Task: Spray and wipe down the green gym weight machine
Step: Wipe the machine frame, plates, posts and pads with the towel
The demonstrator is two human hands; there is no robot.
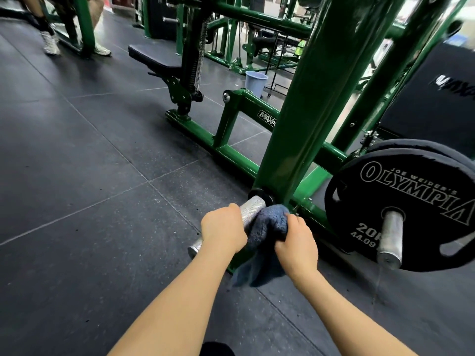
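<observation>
The green weight machine (305, 116) fills the right half of the view, its thick lever arm slanting down to a silver knurled handle (253, 208) near the floor. My left hand (223, 228) grips that handle around its middle. My right hand (295, 238) holds a bunched dark blue cloth (270, 227) against the handle and the base of the green arm; the cloth's loose end hangs below my wrists. No spray bottle is in view.
A black 20 kg Olympia plate (403, 209) sits on a silver peg at the right. The machine's black seat (154, 57) stands behind, a pale blue bucket (255, 82) beyond it. A person's legs and white shoes (51, 43) are at top left. Dark rubber floor (90, 188) spreads left.
</observation>
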